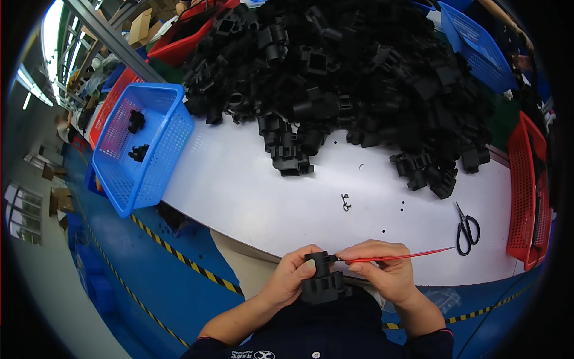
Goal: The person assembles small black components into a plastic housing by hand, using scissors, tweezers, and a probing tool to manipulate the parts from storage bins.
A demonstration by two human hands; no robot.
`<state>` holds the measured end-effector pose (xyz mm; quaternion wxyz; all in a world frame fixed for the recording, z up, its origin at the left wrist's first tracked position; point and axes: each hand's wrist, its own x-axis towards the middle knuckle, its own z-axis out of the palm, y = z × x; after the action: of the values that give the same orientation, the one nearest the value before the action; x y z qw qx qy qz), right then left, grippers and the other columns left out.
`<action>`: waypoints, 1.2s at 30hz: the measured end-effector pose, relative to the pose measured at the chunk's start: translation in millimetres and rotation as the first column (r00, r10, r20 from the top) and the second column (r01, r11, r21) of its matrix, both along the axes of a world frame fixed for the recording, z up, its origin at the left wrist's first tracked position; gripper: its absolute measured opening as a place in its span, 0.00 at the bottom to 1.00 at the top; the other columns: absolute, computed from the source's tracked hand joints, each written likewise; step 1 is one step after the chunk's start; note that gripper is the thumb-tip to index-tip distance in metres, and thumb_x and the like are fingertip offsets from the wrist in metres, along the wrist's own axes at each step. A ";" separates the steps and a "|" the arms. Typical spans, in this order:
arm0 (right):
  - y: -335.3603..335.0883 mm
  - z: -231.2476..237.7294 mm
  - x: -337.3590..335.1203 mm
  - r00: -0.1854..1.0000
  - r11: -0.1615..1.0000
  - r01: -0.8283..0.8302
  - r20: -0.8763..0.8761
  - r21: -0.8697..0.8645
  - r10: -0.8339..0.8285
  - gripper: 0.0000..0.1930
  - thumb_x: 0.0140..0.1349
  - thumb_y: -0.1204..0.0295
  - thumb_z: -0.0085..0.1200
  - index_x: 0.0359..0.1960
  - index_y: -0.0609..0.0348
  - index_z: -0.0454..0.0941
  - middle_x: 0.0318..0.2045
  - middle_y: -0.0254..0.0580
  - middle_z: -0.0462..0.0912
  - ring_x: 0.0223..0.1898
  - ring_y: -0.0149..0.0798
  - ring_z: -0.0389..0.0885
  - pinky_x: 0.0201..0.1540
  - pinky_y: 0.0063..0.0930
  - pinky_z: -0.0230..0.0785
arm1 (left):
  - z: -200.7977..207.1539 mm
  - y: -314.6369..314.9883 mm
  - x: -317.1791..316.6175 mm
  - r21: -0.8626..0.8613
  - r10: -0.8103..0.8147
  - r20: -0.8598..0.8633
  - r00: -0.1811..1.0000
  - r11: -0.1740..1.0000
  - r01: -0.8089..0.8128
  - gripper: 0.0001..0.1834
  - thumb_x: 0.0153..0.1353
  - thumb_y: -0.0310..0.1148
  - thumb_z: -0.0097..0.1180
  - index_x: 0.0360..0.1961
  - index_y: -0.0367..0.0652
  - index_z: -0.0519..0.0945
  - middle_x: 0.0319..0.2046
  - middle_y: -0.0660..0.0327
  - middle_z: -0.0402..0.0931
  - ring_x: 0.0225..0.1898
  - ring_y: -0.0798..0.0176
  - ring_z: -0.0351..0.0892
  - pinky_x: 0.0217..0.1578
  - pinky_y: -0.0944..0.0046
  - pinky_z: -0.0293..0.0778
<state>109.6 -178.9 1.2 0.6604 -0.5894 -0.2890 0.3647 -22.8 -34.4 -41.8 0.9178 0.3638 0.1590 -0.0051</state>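
Observation:
Close to my body, my left hand (287,276) grips a black moulded plastic part (323,287), which has a round collar on top and a blocky lower body. My right hand (390,276) is closed on a slim red tool (421,254), whose long thin tail reaches out to the right. The tool's front end meets the upper right side of the part; its exact tip is too small to make out. Black-handled scissors (466,232) lie to the right of my hands. A small dark plastic scrap (345,203) rests on the white table (269,209).
A large heap of black plastic parts (371,78) covers the far side of the table. At the left stands a blue basket (170,140) with two black parts inside. A red basket (523,203) stands at the right edge, and another blue basket (478,48) at the far right.

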 end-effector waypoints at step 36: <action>13.1 -2.1 -6.2 0.976 0.999 0.008 -0.216 0.045 0.002 0.08 0.56 0.77 0.53 0.37 0.65 0.78 0.31 0.42 0.79 0.34 0.30 0.76 0.38 0.19 0.67 | -0.4 27.0 -2.2 -0.142 0.250 -0.071 0.966 0.956 -0.257 0.24 0.60 0.50 0.46 0.45 0.40 0.67 0.37 0.55 0.73 0.35 0.59 0.78 0.30 0.57 0.78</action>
<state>103.3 -165.8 -0.9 0.7016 -0.5315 -0.2230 0.4190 -25.0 -7.5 -42.2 0.9312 0.2699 0.2273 0.0912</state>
